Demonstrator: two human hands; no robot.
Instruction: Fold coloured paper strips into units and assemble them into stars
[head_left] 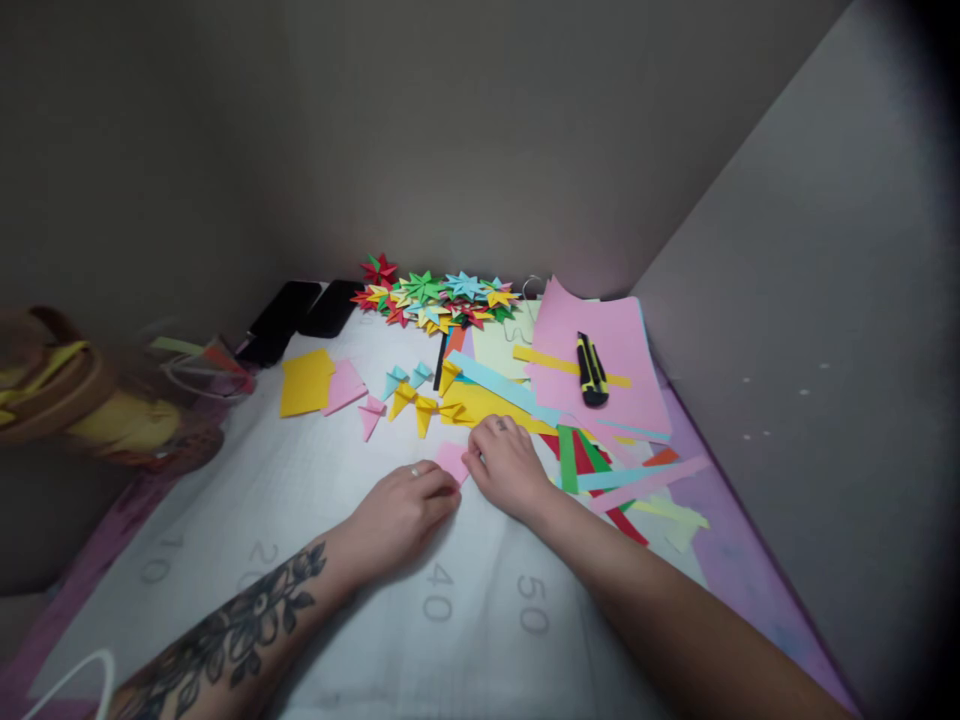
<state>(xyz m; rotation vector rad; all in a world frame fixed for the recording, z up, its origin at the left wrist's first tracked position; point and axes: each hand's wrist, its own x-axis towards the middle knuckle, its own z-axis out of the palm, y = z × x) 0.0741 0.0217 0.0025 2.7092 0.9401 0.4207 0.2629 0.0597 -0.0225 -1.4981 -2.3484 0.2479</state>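
Observation:
A small piece of pink paper (453,462) lies on the white mat between my two hands. My left hand (409,508) has its fingers closed on the paper's left edge, and my right hand (510,465) pinches its right edge. Just beyond them sit several small folded pieces: pink (370,416), light blue (396,380) and yellow (424,414). A yellow paper square (304,385) and a pink paper square (345,387) lie farther left. My fingers cover part of the pink piece, so its folds cannot be made out.
Colourful folded paper stars (424,288) are heaped at the back wall. A black-and-yellow utility knife (592,372) rests on pink sheets (553,320). Paper strips (619,480) lie scattered at right. Two dark phone-like slabs (330,308) and a blurred glass-like container (206,370) are at left.

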